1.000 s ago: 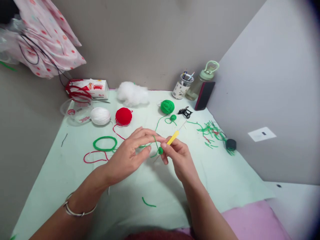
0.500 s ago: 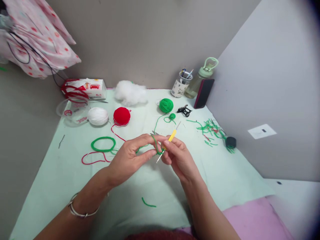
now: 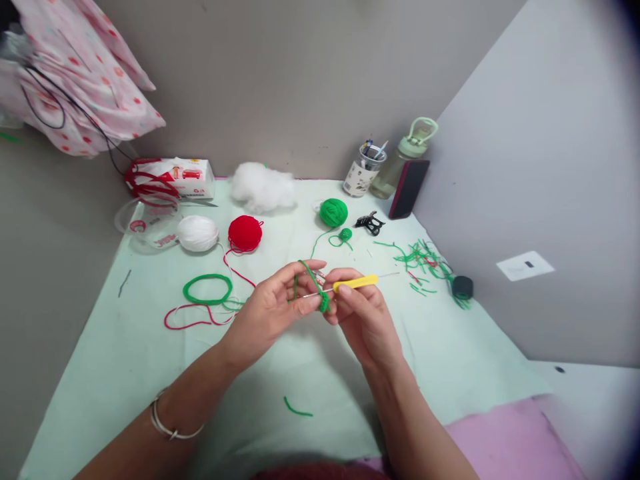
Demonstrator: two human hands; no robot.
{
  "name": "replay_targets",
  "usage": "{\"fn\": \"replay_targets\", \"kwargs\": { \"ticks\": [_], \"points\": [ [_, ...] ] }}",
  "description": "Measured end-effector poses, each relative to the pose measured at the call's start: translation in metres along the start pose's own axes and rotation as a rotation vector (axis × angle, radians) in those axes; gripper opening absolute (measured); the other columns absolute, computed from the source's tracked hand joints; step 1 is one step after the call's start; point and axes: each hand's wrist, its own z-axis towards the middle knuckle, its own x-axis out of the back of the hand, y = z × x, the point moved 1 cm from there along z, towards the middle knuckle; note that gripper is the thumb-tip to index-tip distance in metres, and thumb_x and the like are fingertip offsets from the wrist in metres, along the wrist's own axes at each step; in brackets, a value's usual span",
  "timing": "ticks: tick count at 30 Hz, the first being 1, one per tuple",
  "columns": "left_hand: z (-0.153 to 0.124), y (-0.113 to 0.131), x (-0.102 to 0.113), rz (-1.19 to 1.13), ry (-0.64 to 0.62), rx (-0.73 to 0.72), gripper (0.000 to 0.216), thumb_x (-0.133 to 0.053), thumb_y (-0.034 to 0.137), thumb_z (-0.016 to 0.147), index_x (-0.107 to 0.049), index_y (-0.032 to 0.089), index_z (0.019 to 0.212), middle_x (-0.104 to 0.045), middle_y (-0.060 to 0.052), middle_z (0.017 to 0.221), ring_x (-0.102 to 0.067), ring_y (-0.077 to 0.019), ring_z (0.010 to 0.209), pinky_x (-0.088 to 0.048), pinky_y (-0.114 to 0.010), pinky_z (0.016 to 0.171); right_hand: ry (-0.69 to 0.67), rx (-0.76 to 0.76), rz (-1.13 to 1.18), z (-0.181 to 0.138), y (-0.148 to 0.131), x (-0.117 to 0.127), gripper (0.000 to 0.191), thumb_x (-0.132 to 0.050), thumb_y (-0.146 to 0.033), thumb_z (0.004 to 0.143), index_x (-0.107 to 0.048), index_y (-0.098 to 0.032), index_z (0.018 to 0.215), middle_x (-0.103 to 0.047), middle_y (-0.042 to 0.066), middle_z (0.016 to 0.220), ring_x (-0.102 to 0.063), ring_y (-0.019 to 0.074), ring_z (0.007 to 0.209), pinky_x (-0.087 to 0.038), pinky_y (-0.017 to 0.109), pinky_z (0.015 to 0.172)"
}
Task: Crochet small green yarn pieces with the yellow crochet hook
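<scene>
My hands are over the middle of the desk (image 3: 250, 400), well in from its L edge & the R wall (image 3: 525, 167). Btwn my forearms, pale green cloth runs to the near edge, w/ one short green strand (image 3: 298, 409) on it. Tighter on the L: a green yarn ring (image 3: 209, 303) lies near my L hand (image 3: 273, 307). Beyond my fingers: red ball (image 3: 245, 233), green ball (image 3: 333, 213), black clip (image 3: 370, 223). Green scraps (image 3: 425, 261) lie R of my R hand (image 3: 367, 317).

The yellow-handled hook (image 3: 356, 283) is btwn my hands, held up off the desk; long axis nearly level, L to R, L end a bit lower. Its L metal end points at my L fingers, by the small green crochet piece (image 3: 325, 302); a thin metal end sticks out R. R grip: closed on the handle. L grip: curled, yarn over index, thumb by the piece; can't tell if pinching.
</scene>
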Motion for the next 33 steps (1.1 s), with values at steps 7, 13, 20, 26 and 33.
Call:
{"fn": "replay_targets", "kwargs": {
  "ticks": [7, 13, 20, 26, 33],
  "points": [
    [-0.001, 0.004, -0.004, -0.192, -0.094, 0.043, 0.038, -0.080, 0.030, 0.093, -0.072, 0.023, 0.130, -0.072, 0.000, 0.095, -0.073, -0.0161, 0.084, -0.055, -0.036, 0.092, 0.015, 0.281, -0.130, -0.007, 0.002, 0.003, 0.012, -0.081, -0.035, 0.091, -0.083, -0.024, 0.094, -0.070, 0.001, 0.077, -0.063, 0.0113, 0.062, -0.051, 0.024, 0.055],
    [-0.003, 0.006, -0.007, -0.268, -0.048, 0.115, 0.042, -0.084, 0.028, 0.090, -0.071, 0.022, 0.129, -0.075, 0.000, 0.097, -0.075, -0.0156, 0.085, -0.056, -0.033, 0.090, -0.041, 0.450, -0.272, -0.009, 0.003, 0.007, 0.012, -0.074, -0.028, 0.098, -0.085, -0.031, 0.104, -0.070, 0.002, 0.096, -0.064, 0.0109, 0.071, -0.053, 0.026, 0.062],
    [0.000, 0.005, -0.007, -0.340, 0.033, 0.094, 0.049, -0.088, 0.019, 0.083, -0.070, 0.020, 0.128, -0.075, 0.000, 0.095, -0.072, -0.0127, 0.088, -0.054, -0.028, 0.088, -0.069, 0.497, -0.343, -0.009, 0.005, 0.007, 0.016, -0.071, -0.026, 0.100, -0.085, -0.031, 0.107, -0.072, 0.005, 0.103, -0.065, 0.0146, 0.082, -0.053, 0.028, 0.065],
    [-0.002, 0.006, -0.009, -0.330, 0.048, 0.082, 0.055, -0.086, 0.015, 0.082, -0.064, 0.022, 0.132, -0.072, 0.002, 0.099, -0.070, -0.0121, 0.086, -0.053, -0.030, 0.087, -0.069, 0.480, -0.359, -0.009, 0.008, 0.007, 0.017, -0.072, -0.026, 0.100, -0.085, -0.033, 0.108, -0.075, 0.006, 0.106, -0.066, 0.0167, 0.088, -0.053, 0.028, 0.066],
    [-0.004, 0.007, -0.010, -0.107, 0.135, -0.015, 0.064, -0.081, 0.009, 0.081, -0.057, 0.025, 0.138, -0.067, 0.002, 0.101, -0.066, -0.0136, 0.095, -0.052, -0.029, 0.088, -0.023, 0.415, -0.216, -0.005, 0.011, 0.004, 0.011, -0.076, -0.032, 0.097, -0.086, -0.033, 0.102, -0.082, 0.005, 0.105, -0.066, 0.0156, 0.078, -0.053, 0.029, 0.064]
  ]
}}
